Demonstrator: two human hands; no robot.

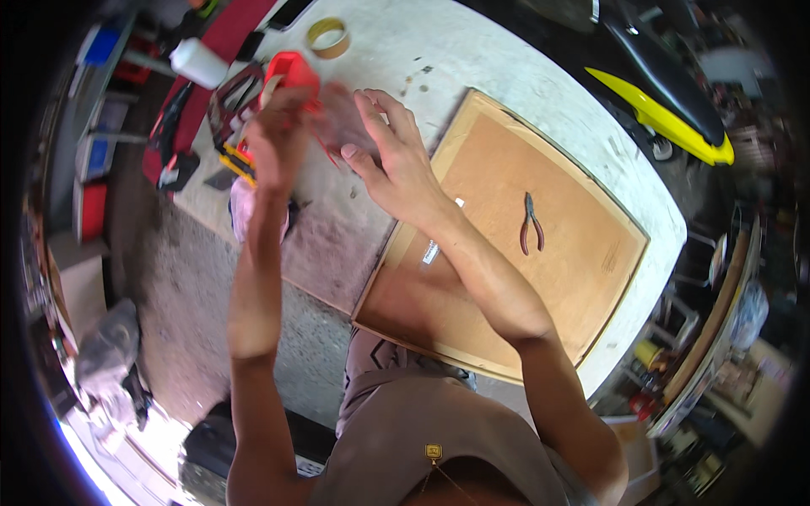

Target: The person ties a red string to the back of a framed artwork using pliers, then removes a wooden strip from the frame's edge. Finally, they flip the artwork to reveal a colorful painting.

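Over the far left part of the table, my left hand [278, 139] is smeared by motion, so its grip does not show. It overlaps a bright red plastic object [295, 74] whose kind I cannot make out; whether they touch is unclear. A reddish blur hangs between my two hands. My right hand [392, 156] is raised with thumb and fingers apart and nothing in it, above the table beside a brown framed board [498, 278]. On that board lie pliers [530, 226] with dark red handles, well away from both hands.
A roll of tape [327, 38] sits at the table's far edge. Near my left hand are a white bottle [198, 63], a yellow-handled tool [238, 164] and a pinkish cloth [245, 211]. A black-and-yellow motorcycle [666, 110] stands beyond the white table [666, 228].
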